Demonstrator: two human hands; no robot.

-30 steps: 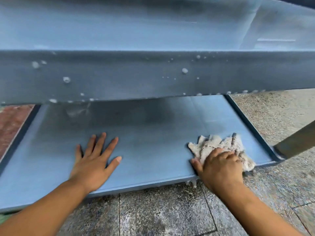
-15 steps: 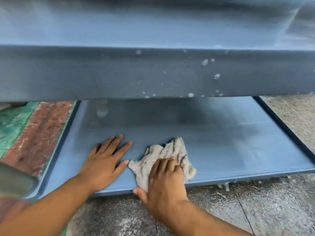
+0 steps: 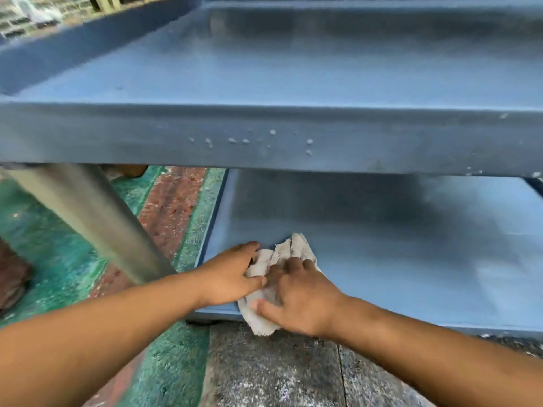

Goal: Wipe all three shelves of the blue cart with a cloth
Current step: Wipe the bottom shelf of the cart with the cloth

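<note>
The blue cart fills the view. Its lower shelf [image 3: 382, 245] lies under a higher shelf [image 3: 293, 71] whose front lip [image 3: 264, 136] carries pale specks. A crumpled off-white cloth [image 3: 289, 249] sits at the lower shelf's front left corner and hangs over the front edge. My right hand [image 3: 302, 301] presses on the cloth with its fingers spread over it. My left hand [image 3: 232, 274] touches the cloth's left side, fingers curled onto it. Most of the cloth is hidden beneath both hands.
A grey metal cart post [image 3: 97, 218] slants down just left of my left arm. Green and red painted floor [image 3: 58, 254] lies to the left; grey speckled stone paving [image 3: 279, 371] is in front of the cart. A brick wall [image 3: 26, 16] shows at top left.
My right hand has slid the cloth leftwards along the lower shelf's front to its left corner. My left hand, flat on the shelf before, now rests on the cloth. The view shifted right and up.
</note>
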